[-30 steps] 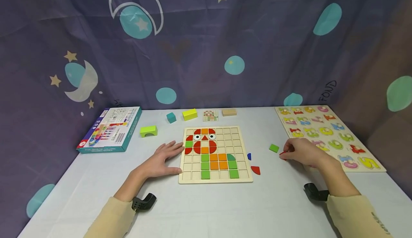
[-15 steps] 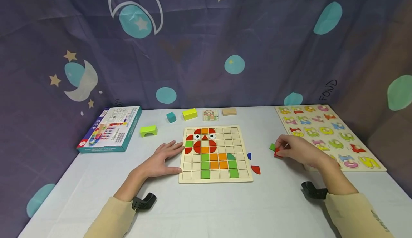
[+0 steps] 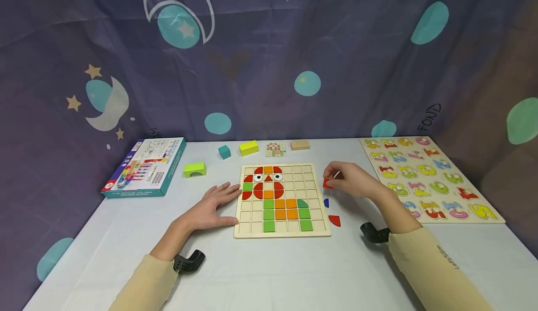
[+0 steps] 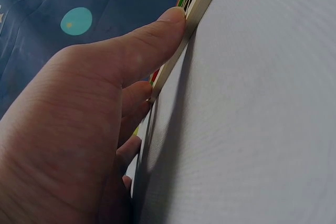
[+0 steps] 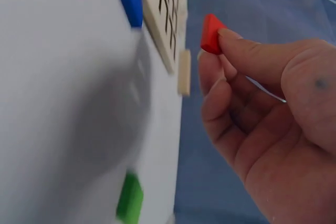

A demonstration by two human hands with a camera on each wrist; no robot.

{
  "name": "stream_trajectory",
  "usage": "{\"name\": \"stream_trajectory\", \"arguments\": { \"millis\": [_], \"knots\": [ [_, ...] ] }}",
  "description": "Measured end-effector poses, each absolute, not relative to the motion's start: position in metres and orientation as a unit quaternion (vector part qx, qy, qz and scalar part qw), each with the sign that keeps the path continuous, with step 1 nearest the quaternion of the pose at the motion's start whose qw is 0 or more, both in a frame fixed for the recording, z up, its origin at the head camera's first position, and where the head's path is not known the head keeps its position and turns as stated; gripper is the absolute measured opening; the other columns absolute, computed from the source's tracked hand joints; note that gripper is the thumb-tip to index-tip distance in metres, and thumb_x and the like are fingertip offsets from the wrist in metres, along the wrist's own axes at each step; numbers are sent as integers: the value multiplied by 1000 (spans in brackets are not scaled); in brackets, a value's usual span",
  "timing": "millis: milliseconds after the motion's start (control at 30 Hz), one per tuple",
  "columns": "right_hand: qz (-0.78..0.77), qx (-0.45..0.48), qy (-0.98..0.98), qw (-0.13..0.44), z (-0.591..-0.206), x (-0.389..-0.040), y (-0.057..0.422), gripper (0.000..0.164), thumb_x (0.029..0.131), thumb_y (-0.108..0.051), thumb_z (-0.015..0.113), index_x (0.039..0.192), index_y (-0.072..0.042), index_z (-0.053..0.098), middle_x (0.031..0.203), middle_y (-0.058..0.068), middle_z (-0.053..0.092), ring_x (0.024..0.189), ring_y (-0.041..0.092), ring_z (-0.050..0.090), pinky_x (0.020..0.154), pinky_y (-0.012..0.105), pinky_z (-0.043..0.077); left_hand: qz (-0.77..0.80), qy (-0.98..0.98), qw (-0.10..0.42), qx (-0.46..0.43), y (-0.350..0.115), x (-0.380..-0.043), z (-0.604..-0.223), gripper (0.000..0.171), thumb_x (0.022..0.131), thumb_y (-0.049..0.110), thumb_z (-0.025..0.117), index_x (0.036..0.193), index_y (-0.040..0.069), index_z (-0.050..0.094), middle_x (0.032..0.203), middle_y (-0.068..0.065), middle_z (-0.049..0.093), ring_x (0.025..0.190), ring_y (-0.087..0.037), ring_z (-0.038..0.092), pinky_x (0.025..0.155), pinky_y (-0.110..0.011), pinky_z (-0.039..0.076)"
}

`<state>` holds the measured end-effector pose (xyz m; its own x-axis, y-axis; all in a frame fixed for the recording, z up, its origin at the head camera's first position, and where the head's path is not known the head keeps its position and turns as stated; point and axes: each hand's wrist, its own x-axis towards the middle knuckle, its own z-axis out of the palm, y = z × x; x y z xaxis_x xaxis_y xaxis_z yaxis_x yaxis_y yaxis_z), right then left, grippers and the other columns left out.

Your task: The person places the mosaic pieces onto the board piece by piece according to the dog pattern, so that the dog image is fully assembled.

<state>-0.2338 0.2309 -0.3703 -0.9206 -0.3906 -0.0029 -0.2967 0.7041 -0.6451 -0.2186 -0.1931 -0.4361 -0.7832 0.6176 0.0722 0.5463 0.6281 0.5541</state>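
A wooden grid board [image 3: 294,231] lies mid-table, with red, orange and green tiles set in it as an animal-like picture. My left hand [image 3: 210,210] rests at its left edge, fingers spread and fairly straight, thumb touching the rim in the left wrist view. In my right hand [image 3: 350,180] a small red tile [image 5: 210,34] is pinched between thumb and fingertips, above the table by the board's right edge. A blue tile [image 3: 326,202] and a red quarter-round tile [image 3: 335,220] lie beside that edge. The green tile [image 5: 130,199] shows only in the right wrist view.
A pattern card [image 3: 275,150], yellow block [image 3: 249,148], teal block [image 3: 224,152] and plain wooden block [image 3: 300,144] stand behind the board. A green arch block [image 3: 195,169] and a box [image 3: 147,166] are at left. A number puzzle [image 3: 433,180] lies at right.
My right hand has lifted the red tile and carried it left from near the number puzzle to the board's right edge. My left hand has stayed at the board.
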Motion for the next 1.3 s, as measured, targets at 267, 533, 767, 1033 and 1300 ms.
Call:
{"name": "stream_trajectory", "arguments": {
  "millis": [267,533,767,1033,1300],
  "knots": [
    [-351,-185,915,75,-375,-258,191,8,95,-4,69,101,-6,65,93,6,63,81,23,57,74,33,51,287,900,66,322,-191,-218,-432,84,84,48,78,152,9,46,161,-5,36,152,-33,17,121,-56,5],
    [-345,-205,913,70,-381,-281,161,7,96,-2,67,102,-5,65,95,7,62,84,23,57,76,34,51,289,900,65,319,-192,-217,-433,85,84,47,79,152,9,46,160,-5,36,152,-34,17,121,-57,5],
    [-334,-221,913,70,-387,-290,147,7,97,0,65,103,-2,65,94,8,63,83,23,57,76,35,50,293,899,66,319,-192,-219,-434,84,84,47,79,152,10,47,161,-4,36,152,-33,16,121,-55,5],
    [-306,-226,922,72,-391,-293,137,6,96,-2,66,102,-2,67,92,7,65,82,22,57,76,35,50,292,899,64,321,-191,-219,-434,84,84,47,79,152,10,47,161,-3,36,152,-33,16,121,-56,5],
    [-280,-231,928,88,-391,-292,136,10,97,-8,68,104,-1,70,94,6,68,85,22,61,81,37,53,286,902,68,315,-192,-218,-434,84,84,46,79,153,12,46,161,-2,35,152,-31,16,121,-54,5]
  ]
}}
